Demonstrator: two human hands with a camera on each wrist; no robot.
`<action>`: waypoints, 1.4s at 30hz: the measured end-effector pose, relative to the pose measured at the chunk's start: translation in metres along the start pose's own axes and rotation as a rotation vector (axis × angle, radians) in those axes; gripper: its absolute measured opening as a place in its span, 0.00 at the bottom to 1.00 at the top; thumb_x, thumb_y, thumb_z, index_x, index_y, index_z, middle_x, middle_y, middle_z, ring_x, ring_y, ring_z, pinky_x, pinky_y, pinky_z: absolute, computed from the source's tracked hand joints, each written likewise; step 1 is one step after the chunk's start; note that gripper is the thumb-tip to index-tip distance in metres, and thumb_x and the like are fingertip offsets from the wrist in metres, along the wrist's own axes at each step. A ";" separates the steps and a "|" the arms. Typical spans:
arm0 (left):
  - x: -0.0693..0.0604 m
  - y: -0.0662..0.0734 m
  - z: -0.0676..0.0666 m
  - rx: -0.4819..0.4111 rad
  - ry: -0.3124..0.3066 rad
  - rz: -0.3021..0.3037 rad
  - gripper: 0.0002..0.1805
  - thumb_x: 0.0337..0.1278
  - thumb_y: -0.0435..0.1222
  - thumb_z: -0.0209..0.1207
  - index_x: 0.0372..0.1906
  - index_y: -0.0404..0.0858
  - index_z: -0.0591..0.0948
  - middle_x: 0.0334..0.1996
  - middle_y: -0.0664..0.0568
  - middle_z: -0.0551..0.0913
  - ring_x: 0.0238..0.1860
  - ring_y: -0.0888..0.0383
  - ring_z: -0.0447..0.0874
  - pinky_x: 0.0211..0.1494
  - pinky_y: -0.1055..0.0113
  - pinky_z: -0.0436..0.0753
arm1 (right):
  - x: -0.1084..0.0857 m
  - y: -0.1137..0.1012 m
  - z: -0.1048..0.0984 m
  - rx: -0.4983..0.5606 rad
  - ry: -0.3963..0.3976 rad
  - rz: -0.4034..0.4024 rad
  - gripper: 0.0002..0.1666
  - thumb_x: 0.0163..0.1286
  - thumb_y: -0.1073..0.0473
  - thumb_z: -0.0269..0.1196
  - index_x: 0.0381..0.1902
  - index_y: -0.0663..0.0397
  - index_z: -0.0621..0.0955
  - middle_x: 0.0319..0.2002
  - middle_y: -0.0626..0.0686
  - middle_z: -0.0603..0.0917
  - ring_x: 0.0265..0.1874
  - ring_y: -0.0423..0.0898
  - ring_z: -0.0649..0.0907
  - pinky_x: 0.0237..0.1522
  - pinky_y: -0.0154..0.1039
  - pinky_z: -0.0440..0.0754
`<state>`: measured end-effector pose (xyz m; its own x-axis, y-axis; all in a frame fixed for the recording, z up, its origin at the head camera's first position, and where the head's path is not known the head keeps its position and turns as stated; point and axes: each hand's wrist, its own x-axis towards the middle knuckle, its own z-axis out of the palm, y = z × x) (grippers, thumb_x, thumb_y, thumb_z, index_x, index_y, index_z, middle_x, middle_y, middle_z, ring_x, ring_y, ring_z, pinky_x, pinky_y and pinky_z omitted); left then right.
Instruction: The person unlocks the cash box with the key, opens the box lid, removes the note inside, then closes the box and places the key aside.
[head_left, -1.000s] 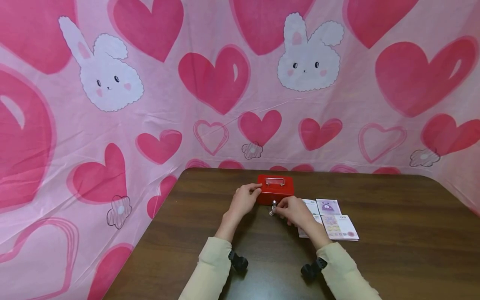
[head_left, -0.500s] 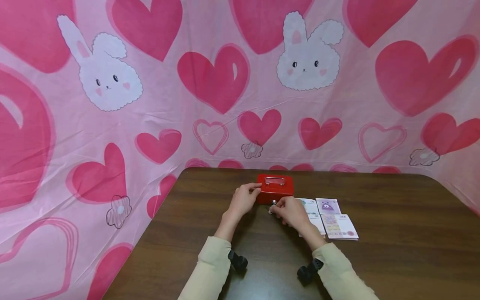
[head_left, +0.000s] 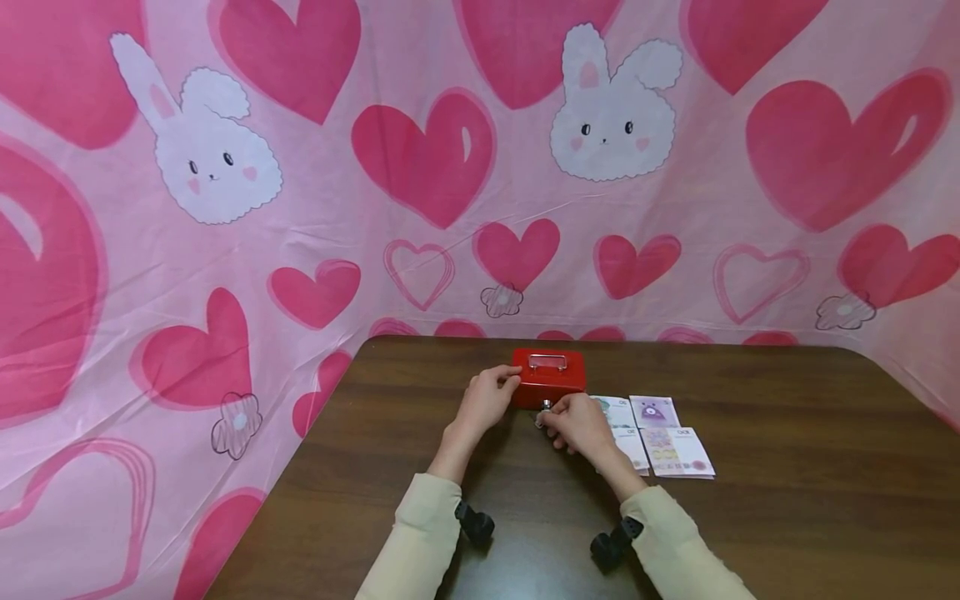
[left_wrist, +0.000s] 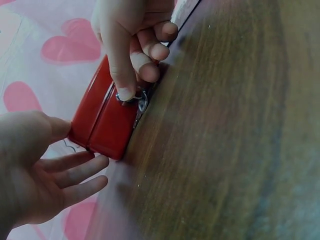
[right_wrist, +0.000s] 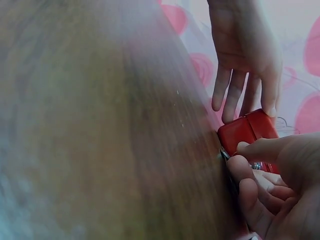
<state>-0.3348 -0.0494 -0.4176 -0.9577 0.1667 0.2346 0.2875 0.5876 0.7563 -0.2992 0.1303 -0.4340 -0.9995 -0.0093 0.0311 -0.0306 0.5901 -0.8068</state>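
Observation:
A small red cash box (head_left: 548,379) with a metal carry handle (head_left: 548,362) on its lid stands on the table, lid down. My left hand (head_left: 489,397) rests against the box's left side, its fingers fairly straight and touching the edge, as the left wrist view shows too. At the lock on the front, my right hand (head_left: 583,423) pinches a key between thumb and forefinger. A metal ring with another key (left_wrist: 142,102) dangles below the pinch. The pinched key itself is mostly covered by the thumb.
Several banknotes (head_left: 677,452) lie in small stacks to the right of the box, partly behind my right hand. The brown wooden table (head_left: 810,467) ends at a pink cloth (head_left: 420,275) printed with hearts and rabbits.
My right hand and wrist have shifted slightly left and turned a little at the lock, showing more of the banknotes. The left hand and the box stay in place.

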 end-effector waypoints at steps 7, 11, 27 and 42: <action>0.002 0.000 0.003 0.059 0.023 0.043 0.17 0.71 0.42 0.56 0.59 0.44 0.83 0.52 0.48 0.86 0.57 0.50 0.83 0.62 0.50 0.79 | -0.002 -0.002 -0.006 -0.036 -0.064 0.032 0.17 0.68 0.53 0.65 0.23 0.58 0.84 0.14 0.51 0.81 0.10 0.43 0.79 0.14 0.36 0.80; 0.003 -0.002 0.003 0.069 0.031 0.057 0.17 0.69 0.43 0.58 0.58 0.43 0.83 0.53 0.48 0.85 0.56 0.50 0.82 0.61 0.53 0.80 | -0.001 -0.002 -0.006 0.003 -0.073 0.048 0.17 0.68 0.54 0.64 0.24 0.59 0.85 0.14 0.52 0.82 0.10 0.43 0.80 0.13 0.37 0.80; 0.004 0.001 0.003 0.149 0.036 0.186 0.12 0.65 0.35 0.62 0.50 0.43 0.88 0.60 0.45 0.80 0.61 0.47 0.79 0.66 0.52 0.77 | 0.003 0.002 -0.005 0.019 -0.064 0.012 0.17 0.72 0.57 0.59 0.24 0.60 0.83 0.14 0.49 0.81 0.08 0.40 0.76 0.12 0.36 0.78; 0.002 0.011 0.005 0.318 0.008 0.250 0.14 0.66 0.31 0.58 0.49 0.46 0.89 0.57 0.51 0.84 0.58 0.51 0.83 0.64 0.55 0.79 | 0.007 0.005 -0.009 -0.001 -0.128 0.033 0.20 0.74 0.56 0.58 0.23 0.59 0.83 0.14 0.48 0.81 0.08 0.39 0.74 0.11 0.33 0.74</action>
<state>-0.3337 -0.0381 -0.4119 -0.8582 0.3302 0.3929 0.4924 0.7458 0.4487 -0.3064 0.1408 -0.4327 -0.9932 -0.0926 -0.0709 0.0023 0.5922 -0.8058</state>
